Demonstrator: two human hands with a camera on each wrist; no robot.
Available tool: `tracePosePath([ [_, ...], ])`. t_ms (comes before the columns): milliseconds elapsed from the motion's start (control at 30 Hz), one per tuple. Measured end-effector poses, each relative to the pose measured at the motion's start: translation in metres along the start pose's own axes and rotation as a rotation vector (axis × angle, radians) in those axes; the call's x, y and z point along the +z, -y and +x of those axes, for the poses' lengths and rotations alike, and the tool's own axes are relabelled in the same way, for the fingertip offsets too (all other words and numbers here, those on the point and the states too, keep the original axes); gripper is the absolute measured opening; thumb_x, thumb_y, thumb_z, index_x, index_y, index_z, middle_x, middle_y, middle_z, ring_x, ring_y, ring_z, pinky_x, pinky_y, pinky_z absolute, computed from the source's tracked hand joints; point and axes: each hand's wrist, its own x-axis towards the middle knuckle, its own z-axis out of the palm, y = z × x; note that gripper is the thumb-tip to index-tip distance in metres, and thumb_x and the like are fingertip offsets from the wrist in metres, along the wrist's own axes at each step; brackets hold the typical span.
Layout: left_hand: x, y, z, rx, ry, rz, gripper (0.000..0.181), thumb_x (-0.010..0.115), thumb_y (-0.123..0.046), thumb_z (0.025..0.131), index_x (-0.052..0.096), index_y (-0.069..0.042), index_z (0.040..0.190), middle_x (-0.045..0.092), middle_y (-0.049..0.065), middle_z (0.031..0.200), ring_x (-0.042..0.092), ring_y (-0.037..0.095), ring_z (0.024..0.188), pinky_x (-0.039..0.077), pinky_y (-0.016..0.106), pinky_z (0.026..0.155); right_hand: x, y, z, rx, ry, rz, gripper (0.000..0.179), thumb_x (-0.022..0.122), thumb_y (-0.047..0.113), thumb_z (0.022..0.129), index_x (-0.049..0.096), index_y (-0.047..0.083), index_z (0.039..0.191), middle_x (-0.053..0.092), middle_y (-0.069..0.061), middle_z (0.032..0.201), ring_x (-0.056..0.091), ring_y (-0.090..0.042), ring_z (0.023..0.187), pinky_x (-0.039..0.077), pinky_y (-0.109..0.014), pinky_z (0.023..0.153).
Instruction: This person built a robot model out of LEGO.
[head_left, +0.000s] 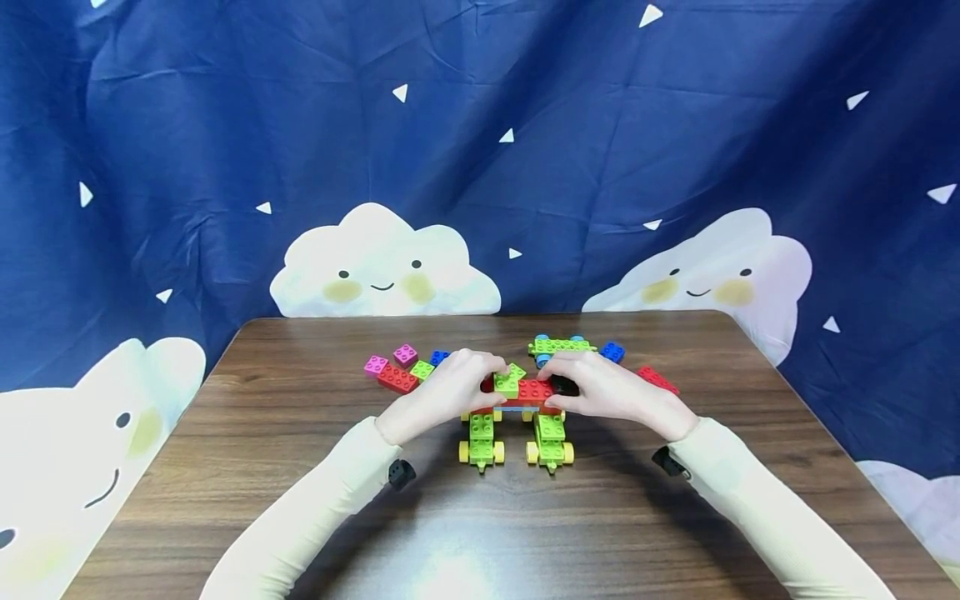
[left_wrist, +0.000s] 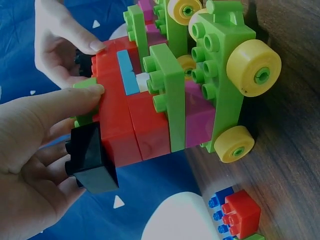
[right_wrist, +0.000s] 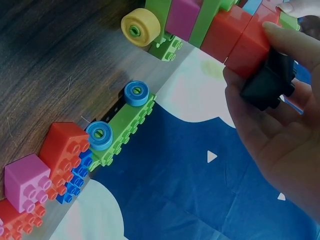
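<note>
A toy-brick model (head_left: pixel 534 392) stands on two green wheeled bases (left_wrist: pixel 227 65) with yellow wheels (left_wrist: pixel 255 67). Its upper part is a row of red bricks (left_wrist: pixel 117 120), with a black slanted brick (left_wrist: pixel 92 157) at the left end and another black brick (right_wrist: pixel 270 80) at the right. My left hand (head_left: pixel 452 387) pinches a green brick (head_left: pixel 507 385) on top of the red row, its other fingers behind the left black brick. With thumb on a red brick and fingers beneath the black one, my right hand (head_left: pixel 596 385) holds the model's right end.
Behind the right hand lies a green wheeled base (right_wrist: pixel 125 125) with blue wheels. Near it are a blue brick (head_left: pixel 612 352) and a red brick (head_left: pixel 658 380). Pink bricks (head_left: pixel 406 356), a red brick (head_left: pixel 397 378) and a blue brick (head_left: pixel 438 357) lie on the left of the wooden table (head_left: pixel 300 467).
</note>
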Motion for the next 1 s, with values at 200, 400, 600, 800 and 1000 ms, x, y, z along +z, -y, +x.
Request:
tracePosePath([
  [200,0.0018,0.0003,0.0007,-0.02,-0.014,0.004,0.03,0.08,-0.023,0.084,0.07,-0.007,0.108,0.076,0.006,0.101,0.064,0.014,0.075,0.055,0.025,0.072,-0.0013,-0.0007,0.0002,0.001,-0.002,-0.008,0.029,0.078,0.025,0.085,0.071,0.011,0.108,0.07,0.0,0.101,0.062,-0.01,0.089,0.056,-0.031,0.081],
  [400,0.0019,-0.0004,0.0006,-0.031,-0.007,0.013,0.03,0.08,-0.023,0.084,0.067,-0.008,0.107,0.075,0.005,0.098,0.061,0.011,0.07,0.053,0.023,0.068,-0.0005,-0.0007,0.0009,0.008,0.002,-0.008,0.029,0.078,0.026,0.085,0.071,0.011,0.109,0.069,0.001,0.1,0.06,-0.009,0.087,0.055,-0.03,0.079],
  [600,0.0037,-0.0001,-0.0005,-0.017,0.006,-0.005,0.03,0.08,-0.021,0.084,0.065,-0.007,0.106,0.075,0.008,0.102,0.067,0.018,0.078,0.057,0.028,0.076,0.0009,-0.0004,0.0003,0.008,0.01,-0.006,0.027,0.078,0.025,0.085,0.071,0.011,0.108,0.068,0.002,0.097,0.057,-0.008,0.084,0.053,-0.027,0.076],
  [800,0.0046,0.0021,0.0003,-0.033,0.015,-0.034,0.032,0.079,-0.022,0.085,0.066,-0.006,0.109,0.074,0.008,0.107,0.07,0.021,0.09,0.058,0.031,0.082,0.0021,-0.0022,0.0003,0.011,0.007,-0.007,0.026,0.077,0.025,0.086,0.071,0.012,0.107,0.068,0.003,0.097,0.056,-0.007,0.083,0.052,-0.025,0.074],
  [1000,0.0042,0.0032,-0.0004,-0.073,0.04,-0.059,0.037,0.079,-0.025,0.085,0.065,-0.006,0.114,0.072,0.009,0.115,0.068,0.023,0.1,0.057,0.035,0.089,0.0017,-0.0026,0.0008,-0.003,0.007,-0.006,0.028,0.078,0.027,0.085,0.071,0.011,0.107,0.069,0.002,0.099,0.058,-0.008,0.086,0.054,-0.028,0.078],
])
